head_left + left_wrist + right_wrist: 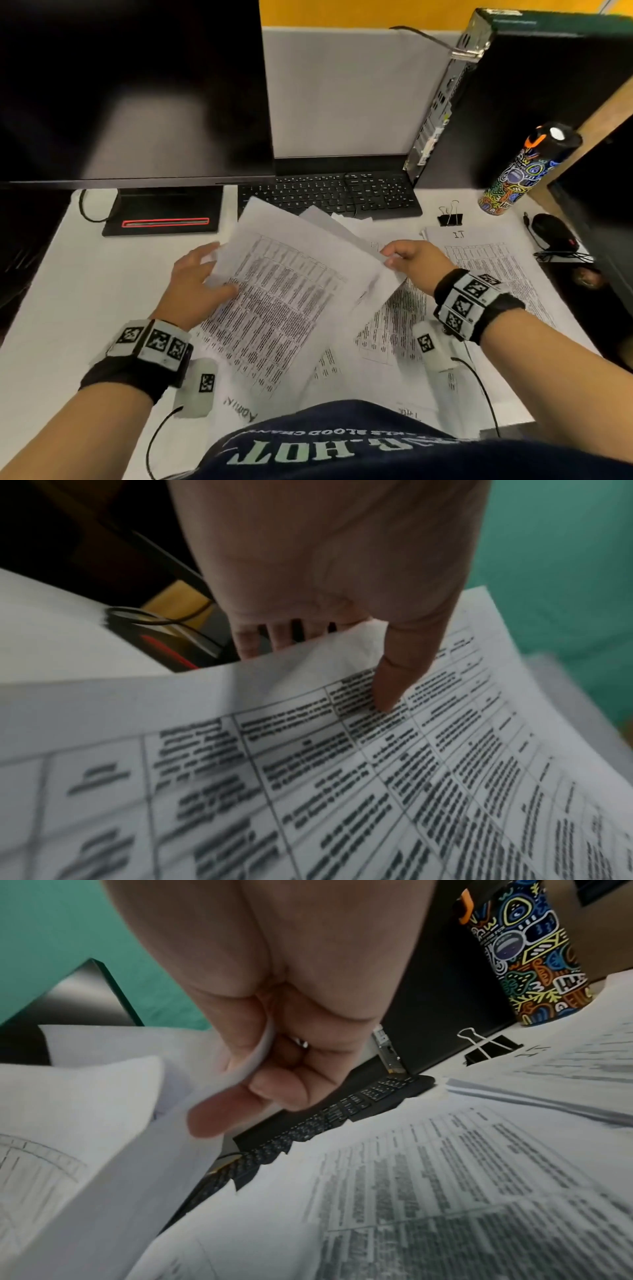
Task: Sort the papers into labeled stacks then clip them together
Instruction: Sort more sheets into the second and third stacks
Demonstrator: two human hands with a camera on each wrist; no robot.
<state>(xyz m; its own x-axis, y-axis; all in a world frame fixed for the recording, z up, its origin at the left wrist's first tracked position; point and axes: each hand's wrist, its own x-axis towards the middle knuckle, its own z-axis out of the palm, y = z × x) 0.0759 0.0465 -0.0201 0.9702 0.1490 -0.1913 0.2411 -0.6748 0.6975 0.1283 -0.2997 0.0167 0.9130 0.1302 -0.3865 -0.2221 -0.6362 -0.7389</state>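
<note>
Papers (284, 284) held above desk: left hand (195, 277) thumb-on-top grip, right hand (416, 262) curled, pinching their edge.

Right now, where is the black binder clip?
In the head view the black binder clip sits on the desk's far right, between the black keyboard and the patterned bottle, just behind the IT-labelled stack.

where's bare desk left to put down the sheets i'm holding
Bare desk shows left of your left hand, from the monitor stand toward you. A narrow strip lies between the keyboard and the binder clip. Middle and right are crowded: sheets, the IT stack, mouse, bottle.
</note>
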